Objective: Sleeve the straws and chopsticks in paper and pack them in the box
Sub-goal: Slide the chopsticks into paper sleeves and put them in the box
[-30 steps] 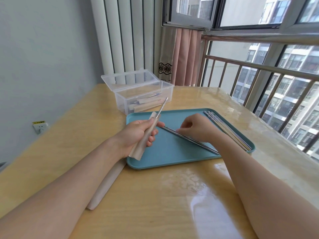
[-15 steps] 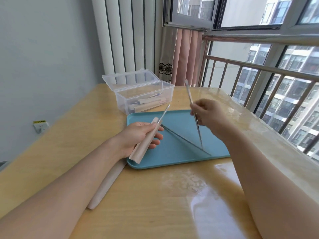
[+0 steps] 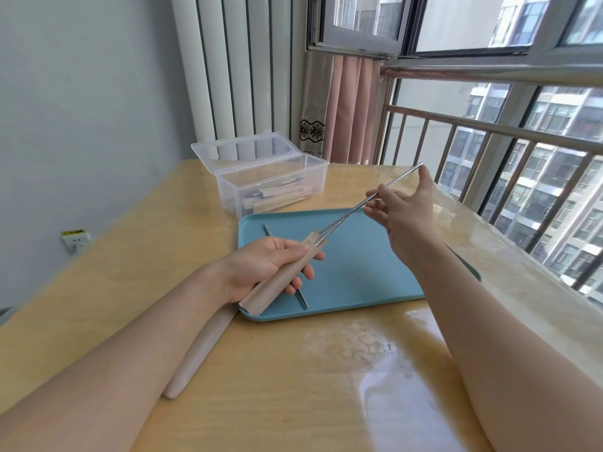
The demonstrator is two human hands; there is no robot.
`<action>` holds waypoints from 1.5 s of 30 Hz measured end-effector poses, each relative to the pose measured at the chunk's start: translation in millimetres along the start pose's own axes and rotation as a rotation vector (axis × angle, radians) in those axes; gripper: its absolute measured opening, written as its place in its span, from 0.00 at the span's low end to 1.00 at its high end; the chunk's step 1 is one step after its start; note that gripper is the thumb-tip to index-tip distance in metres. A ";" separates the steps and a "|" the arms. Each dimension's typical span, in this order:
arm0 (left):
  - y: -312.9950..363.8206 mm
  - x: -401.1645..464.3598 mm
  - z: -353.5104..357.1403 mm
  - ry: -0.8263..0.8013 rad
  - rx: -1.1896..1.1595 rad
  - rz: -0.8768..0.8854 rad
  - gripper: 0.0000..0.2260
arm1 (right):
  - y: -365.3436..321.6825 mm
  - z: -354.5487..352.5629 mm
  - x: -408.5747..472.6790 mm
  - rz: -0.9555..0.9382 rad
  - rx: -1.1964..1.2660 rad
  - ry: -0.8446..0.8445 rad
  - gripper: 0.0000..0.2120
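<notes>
Left hand (image 3: 261, 269) grips a paper sleeve (image 3: 280, 278) over the tray's (image 3: 359, 288) near-left corner; right hand (image 3: 404, 216) pinches 1 chopstick (image 3: 368, 200) entering it. Sleeved pieces already fill the box (image 3: 270, 187); 1 chopstick on the tray (image 3: 301, 298) awaits.

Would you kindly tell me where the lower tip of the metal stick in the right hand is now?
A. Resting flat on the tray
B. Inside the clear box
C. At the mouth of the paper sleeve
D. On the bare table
C: the metal stick, pinched by the right hand, slants down to the open top of the paper sleeve that the left hand holds above the tray.
</notes>
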State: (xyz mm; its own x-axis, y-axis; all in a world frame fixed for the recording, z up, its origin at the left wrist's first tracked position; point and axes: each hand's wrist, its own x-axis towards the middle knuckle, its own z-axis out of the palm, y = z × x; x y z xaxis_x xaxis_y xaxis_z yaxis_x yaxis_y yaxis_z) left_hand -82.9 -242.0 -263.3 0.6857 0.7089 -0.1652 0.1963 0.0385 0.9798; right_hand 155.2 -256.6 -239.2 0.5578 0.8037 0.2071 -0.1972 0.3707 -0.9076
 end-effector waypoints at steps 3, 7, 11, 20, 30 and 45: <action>-0.3 0.1 -0.4 -0.019 0.019 0.002 0.15 | 1.5 0.1 -0.8 -0.021 -0.034 -0.020 0.42; -0.5 1.3 -1.2 -0.026 0.033 0.006 0.15 | 5.0 -2.5 0.5 -0.009 -0.145 -0.087 0.42; -1.7 1.7 -1.9 -0.046 0.028 0.014 0.15 | 11.3 -3.0 1.5 0.038 -0.235 -0.143 0.44; -3.9 3.4 -3.3 -0.065 0.041 0.012 0.15 | 18.0 -0.4 -2.5 0.094 -0.048 -0.187 0.53; -5.2 7.3 -4.2 0.028 -0.088 0.016 0.15 | 25.7 17.2 -19.4 0.085 -0.197 -0.294 0.24; 1.9 2.8 -8.6 0.042 -0.158 0.056 0.17 | 24.8 32.7 -35.6 0.372 -0.072 -0.393 0.09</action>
State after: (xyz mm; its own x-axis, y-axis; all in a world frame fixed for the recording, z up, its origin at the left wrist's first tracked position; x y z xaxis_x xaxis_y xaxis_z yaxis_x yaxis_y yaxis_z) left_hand -86.6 -233.9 -260.9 0.6622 0.7415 -0.1083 0.0435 0.1062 0.9934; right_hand 104.1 -260.8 -257.1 0.1150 0.9931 -0.0241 -0.2603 0.0067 -0.9655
